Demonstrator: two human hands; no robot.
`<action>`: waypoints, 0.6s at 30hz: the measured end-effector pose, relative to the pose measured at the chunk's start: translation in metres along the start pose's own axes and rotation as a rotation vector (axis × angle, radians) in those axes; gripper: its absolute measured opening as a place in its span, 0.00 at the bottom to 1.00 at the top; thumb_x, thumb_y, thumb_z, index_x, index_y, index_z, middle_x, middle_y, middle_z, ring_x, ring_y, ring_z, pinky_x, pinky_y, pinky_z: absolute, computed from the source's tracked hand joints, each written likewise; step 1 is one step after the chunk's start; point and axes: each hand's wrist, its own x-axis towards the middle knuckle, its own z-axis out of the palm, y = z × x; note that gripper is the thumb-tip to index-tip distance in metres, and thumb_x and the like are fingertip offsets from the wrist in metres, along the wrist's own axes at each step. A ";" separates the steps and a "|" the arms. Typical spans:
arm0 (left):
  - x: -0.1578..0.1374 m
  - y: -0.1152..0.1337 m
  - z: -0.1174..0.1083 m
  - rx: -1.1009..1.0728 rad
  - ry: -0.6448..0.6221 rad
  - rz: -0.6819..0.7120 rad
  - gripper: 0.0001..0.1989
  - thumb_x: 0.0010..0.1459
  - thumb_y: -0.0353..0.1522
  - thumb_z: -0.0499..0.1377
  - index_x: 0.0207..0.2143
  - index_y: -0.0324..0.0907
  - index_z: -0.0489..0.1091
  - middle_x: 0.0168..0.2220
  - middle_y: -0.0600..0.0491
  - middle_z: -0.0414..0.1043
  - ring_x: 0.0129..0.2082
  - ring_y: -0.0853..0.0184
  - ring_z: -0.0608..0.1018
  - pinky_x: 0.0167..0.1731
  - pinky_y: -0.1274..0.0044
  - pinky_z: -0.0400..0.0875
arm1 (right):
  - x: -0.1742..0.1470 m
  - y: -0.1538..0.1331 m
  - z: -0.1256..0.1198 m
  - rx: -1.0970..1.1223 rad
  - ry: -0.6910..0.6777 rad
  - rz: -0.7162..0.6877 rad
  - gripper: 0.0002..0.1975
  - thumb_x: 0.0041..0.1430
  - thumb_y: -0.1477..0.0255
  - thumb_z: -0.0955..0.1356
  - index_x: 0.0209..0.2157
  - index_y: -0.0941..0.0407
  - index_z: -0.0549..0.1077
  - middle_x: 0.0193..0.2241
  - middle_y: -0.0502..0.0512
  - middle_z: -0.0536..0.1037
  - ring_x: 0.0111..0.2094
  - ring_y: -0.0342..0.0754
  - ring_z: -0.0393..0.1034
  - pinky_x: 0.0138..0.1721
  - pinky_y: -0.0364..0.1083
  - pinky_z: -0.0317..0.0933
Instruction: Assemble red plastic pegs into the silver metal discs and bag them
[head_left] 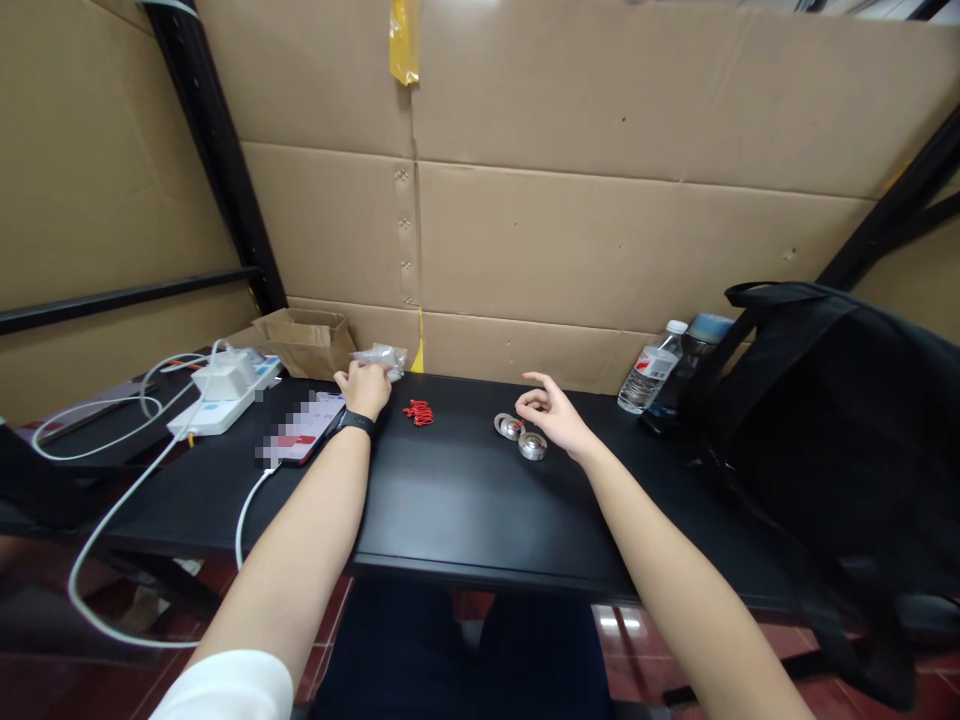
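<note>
My right hand [555, 415] hovers over two small round metal tins, its thumb and fingers curled together while one finger sticks out. A small red piece [519, 425] shows at its fingertips, above the far tin [510, 428]; a pale ring-shaped part lies at that tin's left. The near tin [532, 447] sits just below the hand. My left hand [365, 388], with a black wristband, rests at the back left beside a crinkled clear plastic bag [386, 358]. Its fingertips are hidden. Between the hands lies a little pile of red cord-like pieces [420, 412].
Left on the black table [465, 510] are a phone [311, 420] on a white cable, a power strip [229, 405] and an open cardboard box [307, 340]. Two bottles, one a clear water bottle [651, 372], and a black backpack [832, 450] stand right. Cardboard walls the back.
</note>
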 end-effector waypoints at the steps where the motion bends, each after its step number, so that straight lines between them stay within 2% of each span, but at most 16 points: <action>1: 0.000 0.000 0.001 0.012 -0.004 -0.008 0.19 0.66 0.32 0.50 0.49 0.49 0.80 0.46 0.44 0.79 0.56 0.48 0.67 0.53 0.56 0.53 | 0.000 0.001 -0.001 -0.004 0.003 -0.002 0.33 0.51 0.66 0.74 0.58 0.51 0.62 0.35 0.49 0.77 0.32 0.45 0.70 0.38 0.48 0.67; 5: 0.000 -0.001 -0.001 0.041 -0.029 -0.036 0.20 0.64 0.33 0.50 0.50 0.48 0.79 0.47 0.41 0.79 0.56 0.46 0.66 0.52 0.54 0.53 | 0.001 0.001 -0.002 -0.008 -0.004 -0.007 0.32 0.52 0.67 0.74 0.57 0.52 0.62 0.35 0.49 0.77 0.33 0.45 0.70 0.40 0.48 0.67; 11: -0.001 -0.004 0.000 0.096 -0.149 -0.062 0.23 0.58 0.34 0.54 0.55 0.47 0.76 0.55 0.40 0.74 0.58 0.42 0.64 0.52 0.51 0.55 | 0.001 0.004 -0.003 -0.066 -0.040 0.015 0.30 0.53 0.68 0.72 0.57 0.52 0.63 0.36 0.50 0.77 0.32 0.45 0.70 0.36 0.47 0.67; 13: -0.001 -0.005 0.003 0.110 -0.189 -0.059 0.24 0.57 0.35 0.55 0.56 0.47 0.75 0.58 0.40 0.72 0.59 0.41 0.63 0.53 0.51 0.56 | 0.002 0.009 -0.004 -0.165 -0.039 -0.010 0.28 0.53 0.69 0.72 0.56 0.52 0.65 0.37 0.51 0.77 0.33 0.46 0.70 0.36 0.47 0.67; 18: 0.000 -0.007 0.008 0.140 -0.265 -0.071 0.22 0.59 0.38 0.54 0.53 0.47 0.77 0.61 0.41 0.68 0.61 0.39 0.61 0.54 0.50 0.56 | 0.004 0.020 -0.004 -0.599 0.046 -0.187 0.20 0.55 0.72 0.70 0.50 0.51 0.72 0.40 0.53 0.78 0.41 0.50 0.69 0.42 0.49 0.64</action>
